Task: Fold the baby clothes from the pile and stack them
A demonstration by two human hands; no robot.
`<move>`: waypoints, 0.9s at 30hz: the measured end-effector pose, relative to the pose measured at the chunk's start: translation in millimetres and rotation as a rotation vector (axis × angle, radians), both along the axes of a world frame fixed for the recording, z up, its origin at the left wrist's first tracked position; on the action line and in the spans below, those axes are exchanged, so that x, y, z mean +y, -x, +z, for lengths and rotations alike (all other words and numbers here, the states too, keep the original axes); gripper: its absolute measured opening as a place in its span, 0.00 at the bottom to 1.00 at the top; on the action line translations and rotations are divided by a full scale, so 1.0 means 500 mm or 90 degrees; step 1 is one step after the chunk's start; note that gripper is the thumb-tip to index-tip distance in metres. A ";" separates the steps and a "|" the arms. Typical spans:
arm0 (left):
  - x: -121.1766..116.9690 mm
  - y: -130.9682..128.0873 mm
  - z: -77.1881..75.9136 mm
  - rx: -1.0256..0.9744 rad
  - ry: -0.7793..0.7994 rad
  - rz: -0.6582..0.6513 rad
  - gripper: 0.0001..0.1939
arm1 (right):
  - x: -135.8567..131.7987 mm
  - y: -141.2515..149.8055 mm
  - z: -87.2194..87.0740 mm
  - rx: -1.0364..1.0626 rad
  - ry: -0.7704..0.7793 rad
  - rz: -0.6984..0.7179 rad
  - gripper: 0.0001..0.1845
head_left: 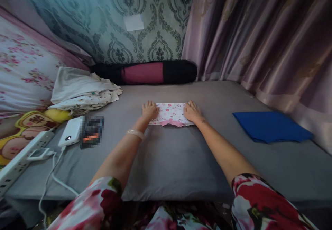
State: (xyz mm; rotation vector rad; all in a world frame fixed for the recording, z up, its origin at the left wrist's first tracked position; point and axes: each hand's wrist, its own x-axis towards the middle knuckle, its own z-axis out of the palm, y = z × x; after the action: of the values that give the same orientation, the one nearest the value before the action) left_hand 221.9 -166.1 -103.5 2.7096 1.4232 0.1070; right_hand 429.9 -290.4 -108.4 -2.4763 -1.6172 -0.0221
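A small white garment (171,112) with a pink and dark print lies folded into a flat rectangle on the grey bed sheet. Its pink curved edge (172,123), which looks like a neckline, faces me. On its left end rests my left hand (150,111), palm down with the fingers spread. My right hand (192,112) lies flat on the right end, fingers stretched out and pointing away from me. Neither hand grips the cloth; both press on it from above.
A folded blue cloth (271,126) lies to the right. On the left are a white power bank (70,131), a power strip (26,161), cables and a heap of pale cloth (85,91). A long black and maroon roll (145,73) lies against the wall.
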 end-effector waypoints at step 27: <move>-0.130 -0.024 -0.026 -0.228 -0.033 0.078 0.19 | 0.074 0.169 0.000 0.057 -0.004 0.060 0.28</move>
State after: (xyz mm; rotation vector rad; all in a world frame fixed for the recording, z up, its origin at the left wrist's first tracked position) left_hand 233.8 -230.8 -116.5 2.4726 1.4866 0.6097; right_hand 345.6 -253.6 -108.4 -2.3577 -1.6916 0.0947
